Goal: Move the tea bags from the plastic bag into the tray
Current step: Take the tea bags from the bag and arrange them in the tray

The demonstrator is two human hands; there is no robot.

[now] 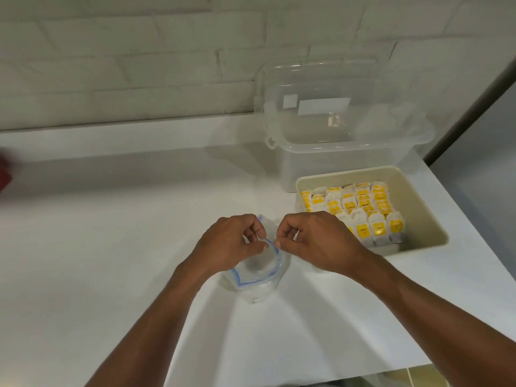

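Note:
A clear plastic bag (255, 277) with a blue zip strip stands on the white counter in the middle of the view. My left hand (229, 241) pinches the bag's rim on its left side, and my right hand (315, 241) pinches the rim on its right side. The bag's mouth gapes between them, and I see no tea bags inside it. To the right sits a beige tray (418, 208) filled with rows of white tea bags (360, 210) with yellow tags.
A clear plastic storage box (343, 146) with its lid leaning behind it stands just beyond the tray, against the white brick wall. A blurred red object (4, 174) shows at the far left edge. The counter's front edge (307, 375) runs below my arms.

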